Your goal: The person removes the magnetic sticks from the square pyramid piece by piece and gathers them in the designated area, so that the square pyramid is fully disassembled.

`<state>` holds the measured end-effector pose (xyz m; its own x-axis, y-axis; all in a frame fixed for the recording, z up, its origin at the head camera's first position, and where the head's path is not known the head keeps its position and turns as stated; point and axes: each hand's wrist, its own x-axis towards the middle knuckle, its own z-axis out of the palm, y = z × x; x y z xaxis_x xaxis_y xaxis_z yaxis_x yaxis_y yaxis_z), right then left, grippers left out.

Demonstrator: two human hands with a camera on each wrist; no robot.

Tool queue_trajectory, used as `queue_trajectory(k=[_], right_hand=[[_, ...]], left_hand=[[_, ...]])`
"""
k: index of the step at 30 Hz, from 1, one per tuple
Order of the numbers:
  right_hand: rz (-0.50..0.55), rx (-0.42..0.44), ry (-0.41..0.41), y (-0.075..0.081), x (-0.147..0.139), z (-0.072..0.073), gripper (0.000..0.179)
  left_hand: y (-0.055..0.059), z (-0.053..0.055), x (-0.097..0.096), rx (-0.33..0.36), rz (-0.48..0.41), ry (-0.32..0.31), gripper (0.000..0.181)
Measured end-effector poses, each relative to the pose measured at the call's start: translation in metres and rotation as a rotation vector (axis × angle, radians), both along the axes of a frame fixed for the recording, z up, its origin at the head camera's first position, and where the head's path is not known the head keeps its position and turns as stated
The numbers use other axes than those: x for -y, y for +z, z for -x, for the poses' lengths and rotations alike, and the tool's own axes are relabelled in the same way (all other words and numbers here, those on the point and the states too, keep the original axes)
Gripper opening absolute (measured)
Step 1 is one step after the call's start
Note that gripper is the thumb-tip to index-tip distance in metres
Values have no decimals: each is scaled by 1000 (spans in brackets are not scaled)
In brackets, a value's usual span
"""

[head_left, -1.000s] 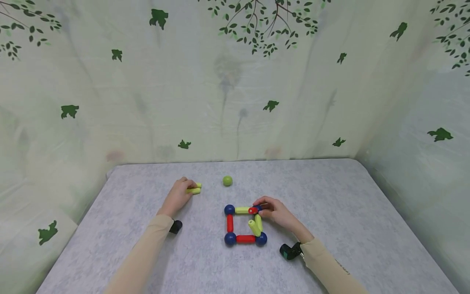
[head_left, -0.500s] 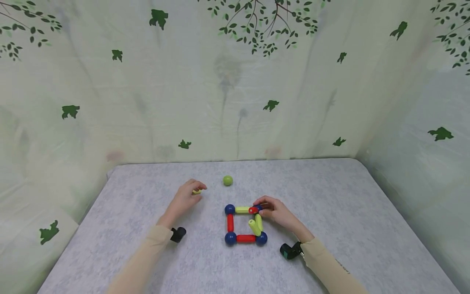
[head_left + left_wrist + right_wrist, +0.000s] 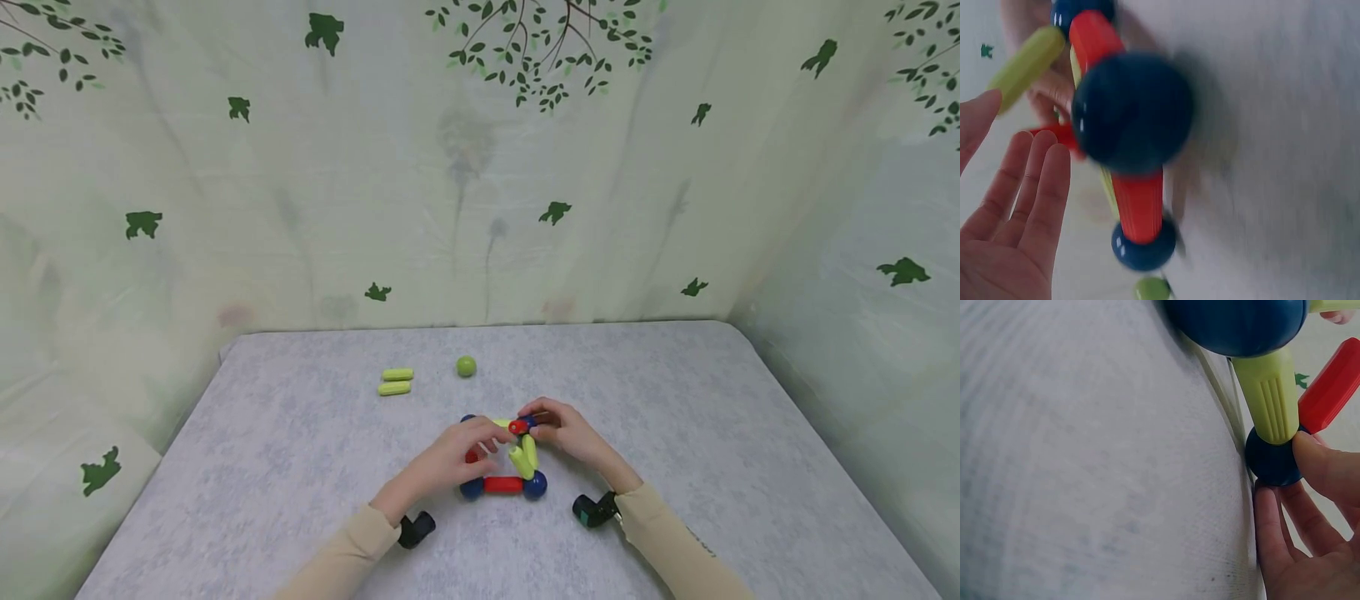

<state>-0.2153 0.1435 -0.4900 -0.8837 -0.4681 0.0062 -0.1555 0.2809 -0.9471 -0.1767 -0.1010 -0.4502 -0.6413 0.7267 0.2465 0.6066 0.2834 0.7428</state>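
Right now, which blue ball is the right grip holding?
The far right blue ball, with a red rod angled up from it; the right grip pinches only that one.

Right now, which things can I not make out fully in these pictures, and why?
- Head view: the far left blue ball, mostly hidden behind the left grip; the left red stick, partly hidden by it too.
- Head view: writing on the right sleeve, too small to read.
- Left wrist view: green ball, cut off by the bottom edge.
- Right wrist view: near right blue ball, cut off by the top edge.
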Motion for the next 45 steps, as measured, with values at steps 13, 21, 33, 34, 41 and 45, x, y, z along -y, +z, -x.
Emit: queue_trajectory(k=[13, 21, 33, 34, 41, 45], right_hand=[[7, 8, 4, -1, 0, 0, 24], [12, 5, 12, 2, -1, -1, 24], [-2, 16, -11, 0, -1, 0, 26], [-2, 19, -15, 0, -1, 0, 26], [-8, 31, -24, 1, 0, 0, 27], [-10, 33, -29, 1, 0, 0, 26]], left_hand=[[-8, -11, -25, -67, -5, 69, 17], [-10, -11, -10, -120, -24, 138, 24], [-12, 12, 50, -105, -86, 415, 26], [-12, 16, 56, -96, -85, 451, 26], [-13, 40, 98, -22, -44, 722, 19], [-16, 51, 113, -1, 0, 795, 19]])
